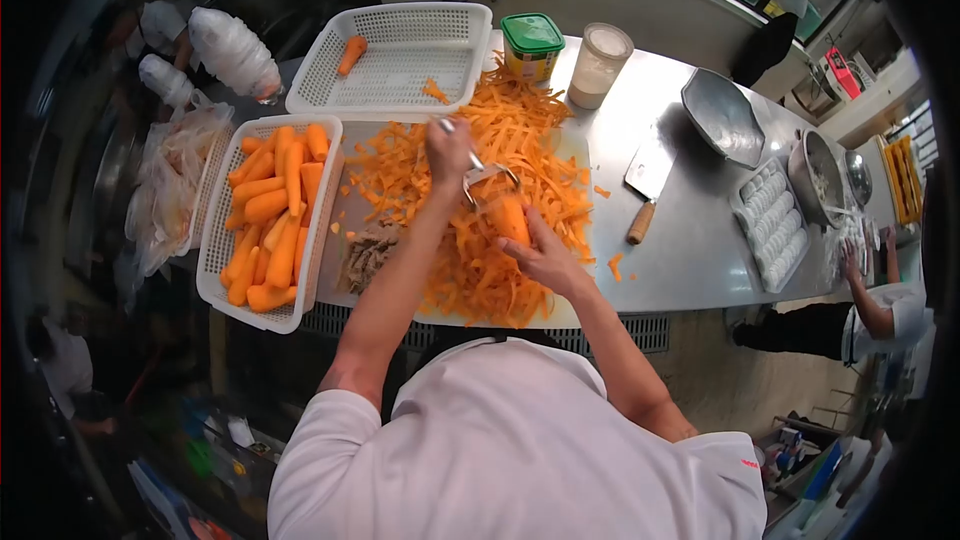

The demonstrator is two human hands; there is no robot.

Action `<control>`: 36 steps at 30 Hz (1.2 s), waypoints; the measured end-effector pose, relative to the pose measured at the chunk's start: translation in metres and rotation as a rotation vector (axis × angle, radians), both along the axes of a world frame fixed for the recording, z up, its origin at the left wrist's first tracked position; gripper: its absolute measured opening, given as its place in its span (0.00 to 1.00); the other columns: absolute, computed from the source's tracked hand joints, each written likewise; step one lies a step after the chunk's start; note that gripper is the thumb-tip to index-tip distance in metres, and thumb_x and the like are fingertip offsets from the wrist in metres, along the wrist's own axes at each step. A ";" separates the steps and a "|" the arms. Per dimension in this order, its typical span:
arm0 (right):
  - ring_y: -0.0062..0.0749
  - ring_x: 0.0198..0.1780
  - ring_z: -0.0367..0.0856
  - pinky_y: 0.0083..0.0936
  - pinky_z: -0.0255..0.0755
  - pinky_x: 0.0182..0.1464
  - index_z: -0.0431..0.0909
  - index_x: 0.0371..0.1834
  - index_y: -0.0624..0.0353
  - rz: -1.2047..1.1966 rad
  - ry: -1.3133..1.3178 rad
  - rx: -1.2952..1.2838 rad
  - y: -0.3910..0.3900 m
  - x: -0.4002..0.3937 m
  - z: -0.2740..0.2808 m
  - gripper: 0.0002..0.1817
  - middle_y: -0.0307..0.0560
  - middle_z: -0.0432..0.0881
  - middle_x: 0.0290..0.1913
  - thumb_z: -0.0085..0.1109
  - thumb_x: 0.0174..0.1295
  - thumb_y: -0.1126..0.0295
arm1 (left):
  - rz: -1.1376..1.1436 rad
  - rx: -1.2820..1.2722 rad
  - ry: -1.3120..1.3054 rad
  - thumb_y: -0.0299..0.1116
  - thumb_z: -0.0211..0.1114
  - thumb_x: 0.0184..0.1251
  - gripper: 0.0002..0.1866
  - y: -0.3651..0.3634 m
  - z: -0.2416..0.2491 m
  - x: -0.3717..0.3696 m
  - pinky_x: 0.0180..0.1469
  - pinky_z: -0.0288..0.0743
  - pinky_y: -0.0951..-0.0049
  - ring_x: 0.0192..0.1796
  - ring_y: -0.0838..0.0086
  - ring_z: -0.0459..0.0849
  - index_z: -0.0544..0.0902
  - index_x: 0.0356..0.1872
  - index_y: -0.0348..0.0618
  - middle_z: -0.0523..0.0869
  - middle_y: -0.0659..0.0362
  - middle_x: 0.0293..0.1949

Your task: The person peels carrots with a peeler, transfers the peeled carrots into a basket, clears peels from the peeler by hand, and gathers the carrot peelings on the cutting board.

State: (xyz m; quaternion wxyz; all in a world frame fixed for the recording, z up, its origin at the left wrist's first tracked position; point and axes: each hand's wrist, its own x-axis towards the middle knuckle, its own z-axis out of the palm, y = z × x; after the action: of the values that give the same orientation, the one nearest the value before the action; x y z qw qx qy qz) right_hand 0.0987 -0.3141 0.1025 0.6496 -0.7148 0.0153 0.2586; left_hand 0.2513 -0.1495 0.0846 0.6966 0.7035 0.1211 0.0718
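My left hand (450, 148) is closed round the handle of a metal peeler (490, 176), whose wide head lies at the upper end of a carrot (510, 220). The carrot's lower end is gripped by the fingers of my right hand (548, 255). Beneath both hands spreads a large heap of orange carrot peelings (470, 280). To the left, a white basket (211, 260) holds several peeled carrots (265, 206). One carrot (352, 55) lies in another white basket (305, 80) at the back.
Behind the heap stand a green-lidded tub (532, 35) and a clear container (600, 65). Rightward are a cleaver (650, 170), a dark tray (722, 115), a tray of white rolls (770, 225) and a metal bowl (815, 175). Another person (880, 320) is at the far right.
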 end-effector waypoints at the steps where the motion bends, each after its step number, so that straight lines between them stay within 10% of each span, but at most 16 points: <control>1: 0.34 0.37 0.81 0.29 0.75 0.41 0.55 0.73 0.60 -0.015 -0.293 -0.084 0.001 0.001 -0.013 0.34 0.47 0.81 0.41 0.61 0.70 0.61 | 0.191 0.002 -0.090 0.31 0.57 0.70 0.07 0.009 0.002 0.008 0.25 0.73 0.72 0.23 0.77 0.76 0.68 0.41 0.41 0.76 0.60 0.25; 8: 0.65 0.51 0.78 0.46 0.73 0.51 0.59 0.68 0.65 0.015 -0.507 -0.494 0.006 0.007 -0.005 0.32 0.70 0.78 0.49 0.61 0.66 0.66 | -0.024 0.005 -0.022 0.32 0.58 0.70 0.09 -0.003 0.002 -0.003 0.26 0.74 0.71 0.24 0.76 0.76 0.68 0.42 0.41 0.76 0.59 0.27; 20: 0.63 0.47 0.79 0.51 0.74 0.46 0.60 0.65 0.66 -0.004 -0.699 -0.798 0.009 0.003 -0.005 0.29 0.66 0.79 0.48 0.60 0.62 0.74 | 0.124 -0.147 -0.099 0.35 0.58 0.70 0.12 0.008 0.005 0.005 0.31 0.75 0.67 0.28 0.72 0.80 0.69 0.41 0.36 0.79 0.54 0.30; 26: 0.61 0.42 0.80 0.47 0.75 0.42 0.63 0.62 0.67 0.000 -0.719 -0.818 0.013 0.005 -0.010 0.28 0.64 0.78 0.46 0.60 0.58 0.78 | 0.144 0.212 -0.038 0.32 0.55 0.72 0.09 0.013 -0.021 0.022 0.32 0.74 0.66 0.32 0.71 0.80 0.67 0.43 0.37 0.78 0.53 0.34; 32: 0.59 0.40 0.80 0.47 0.75 0.40 0.65 0.60 0.65 -0.083 -0.781 -0.863 0.015 0.013 -0.016 0.27 0.62 0.78 0.45 0.59 0.55 0.80 | 0.084 -0.088 -0.143 0.32 0.55 0.72 0.10 -0.002 0.031 -0.017 0.29 0.75 0.67 0.24 0.71 0.79 0.65 0.43 0.38 0.77 0.55 0.32; 36: 0.59 0.40 0.81 0.47 0.75 0.41 0.64 0.62 0.62 0.052 -0.729 -0.965 0.018 0.004 -0.013 0.29 0.62 0.79 0.45 0.59 0.54 0.79 | 0.291 0.248 -0.199 0.34 0.57 0.72 0.12 0.019 -0.012 0.011 0.27 0.74 0.67 0.26 0.72 0.81 0.65 0.44 0.38 0.77 0.55 0.32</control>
State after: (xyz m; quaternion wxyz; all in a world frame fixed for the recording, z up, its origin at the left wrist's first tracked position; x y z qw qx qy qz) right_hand 0.1030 -0.2966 0.0895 0.2087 -0.9715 -0.1100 -0.0232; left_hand 0.2623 -0.1310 0.0727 0.5956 0.7483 0.1421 0.2551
